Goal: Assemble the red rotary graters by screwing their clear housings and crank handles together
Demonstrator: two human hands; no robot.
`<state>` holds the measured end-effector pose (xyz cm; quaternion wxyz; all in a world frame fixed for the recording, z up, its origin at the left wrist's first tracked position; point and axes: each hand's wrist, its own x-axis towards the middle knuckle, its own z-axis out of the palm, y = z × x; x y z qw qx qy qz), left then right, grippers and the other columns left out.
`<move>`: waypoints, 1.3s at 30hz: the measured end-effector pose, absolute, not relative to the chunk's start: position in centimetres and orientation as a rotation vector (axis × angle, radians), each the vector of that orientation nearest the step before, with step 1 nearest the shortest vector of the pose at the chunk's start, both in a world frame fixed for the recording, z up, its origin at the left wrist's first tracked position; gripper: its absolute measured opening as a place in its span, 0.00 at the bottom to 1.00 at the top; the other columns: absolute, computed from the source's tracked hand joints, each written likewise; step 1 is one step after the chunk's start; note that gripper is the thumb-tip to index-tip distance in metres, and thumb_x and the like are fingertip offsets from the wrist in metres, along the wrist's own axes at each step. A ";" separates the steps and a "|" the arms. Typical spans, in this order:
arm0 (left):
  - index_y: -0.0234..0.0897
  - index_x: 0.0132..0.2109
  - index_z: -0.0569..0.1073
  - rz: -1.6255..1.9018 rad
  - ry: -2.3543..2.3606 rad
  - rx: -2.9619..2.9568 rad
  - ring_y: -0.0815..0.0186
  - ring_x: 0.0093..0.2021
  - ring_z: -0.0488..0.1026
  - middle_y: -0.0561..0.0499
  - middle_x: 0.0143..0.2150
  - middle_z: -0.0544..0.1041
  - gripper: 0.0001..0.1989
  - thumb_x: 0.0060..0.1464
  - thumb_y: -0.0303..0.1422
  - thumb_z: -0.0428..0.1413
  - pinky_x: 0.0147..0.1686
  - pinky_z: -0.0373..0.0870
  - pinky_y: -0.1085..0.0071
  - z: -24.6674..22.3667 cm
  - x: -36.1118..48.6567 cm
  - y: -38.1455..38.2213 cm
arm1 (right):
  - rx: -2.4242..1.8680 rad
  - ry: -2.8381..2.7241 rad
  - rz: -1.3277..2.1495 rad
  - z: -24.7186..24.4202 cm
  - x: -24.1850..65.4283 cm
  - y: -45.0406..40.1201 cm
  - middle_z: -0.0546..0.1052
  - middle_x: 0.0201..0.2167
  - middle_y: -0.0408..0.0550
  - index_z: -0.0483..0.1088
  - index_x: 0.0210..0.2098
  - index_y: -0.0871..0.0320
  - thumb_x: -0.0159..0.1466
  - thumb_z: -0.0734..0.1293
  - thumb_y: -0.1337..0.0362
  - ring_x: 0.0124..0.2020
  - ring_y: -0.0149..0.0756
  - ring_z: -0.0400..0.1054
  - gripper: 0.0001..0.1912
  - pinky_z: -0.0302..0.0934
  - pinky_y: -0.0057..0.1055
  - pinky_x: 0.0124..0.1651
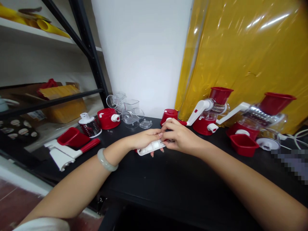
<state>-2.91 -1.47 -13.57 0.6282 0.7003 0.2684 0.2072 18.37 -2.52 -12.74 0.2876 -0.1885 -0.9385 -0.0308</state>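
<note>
Above the black table, my left hand (pixel 149 136) grips a white crank handle (pixel 151 148), its hollow ribbed side turned up. The thumb lies on top and fingertips show beneath. My right hand (pixel 175 136) is closed, its fingertips pinched together at the crank's right end. Whatever sits between those fingertips is hidden. A bit of red shows at the crank's left end. Just behind the hands stands a red grater base (pixel 169 115).
Two assembled red-and-white rotary graters (pixel 203 123) (pixel 243 123) stand right, with a red cup (pixel 243 145) before one. Left are clear plastic housings (pixel 132 112), a red base (pixel 107 118), a grating drum (pixel 90 125), a red hopper (pixel 72 137) and a white crank part (pixel 61 155). A shelf rack (pixel 89 48) rises left.
</note>
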 end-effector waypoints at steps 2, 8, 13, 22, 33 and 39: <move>0.34 0.46 0.68 0.474 0.610 1.605 0.68 0.23 0.75 0.48 0.32 0.79 0.22 0.60 0.50 0.57 0.20 0.72 0.73 -13.6 -2.9 -1.4 | -0.511 -2.535 -0.110 -12.7 18.3 -2.5 0.75 0.40 0.51 0.78 0.38 0.57 0.67 0.70 0.69 0.49 0.43 0.64 0.04 0.66 0.38 0.49; 0.34 0.50 0.69 0.557 0.695 1.609 0.62 0.31 0.78 0.46 0.33 0.79 0.25 0.58 0.51 0.58 0.22 0.73 0.71 -14.0 -2.7 -1.0 | -0.603 -2.585 -0.550 -12.6 17.8 -3.2 0.76 0.43 0.59 0.77 0.41 0.63 0.71 0.66 0.65 0.52 0.50 0.64 0.09 0.66 0.45 0.50; 0.35 0.48 0.69 0.567 0.749 1.572 0.64 0.26 0.76 0.47 0.33 0.79 0.25 0.57 0.52 0.59 0.22 0.72 0.70 -14.0 -2.7 -1.0 | -0.648 -2.551 -0.676 -12.8 17.6 -3.4 0.75 0.44 0.58 0.77 0.40 0.60 0.72 0.66 0.62 0.52 0.50 0.63 0.09 0.65 0.42 0.47; 0.34 0.43 0.72 0.619 0.867 1.499 0.66 0.25 0.74 0.50 0.30 0.78 0.20 0.57 0.47 0.61 0.22 0.72 0.71 -14.0 -2.4 -1.1 | -0.596 -2.508 -0.863 -13.6 17.2 -3.5 0.74 0.39 0.54 0.75 0.36 0.59 0.72 0.63 0.65 0.40 0.44 0.63 0.11 0.56 0.38 0.39; 0.33 0.46 0.74 0.644 1.098 1.753 0.65 0.25 0.74 0.50 0.31 0.76 0.24 0.59 0.52 0.55 0.24 0.76 0.68 -15.2 -2.6 0.4 | -0.858 -2.691 -0.526 -13.3 17.4 -3.2 0.76 0.38 0.53 0.75 0.37 0.61 0.69 0.66 0.69 0.40 0.40 0.69 0.05 0.57 0.33 0.39; 0.34 0.44 0.77 0.648 1.198 1.879 0.64 0.25 0.74 0.50 0.30 0.75 0.20 0.58 0.48 0.56 0.21 0.72 0.71 -15.4 -2.8 0.8 | -1.056 -2.941 0.717 -12.8 18.0 -3.9 0.73 0.28 0.37 0.72 0.35 0.56 0.53 0.79 0.44 0.26 0.30 0.66 0.25 0.52 0.25 0.25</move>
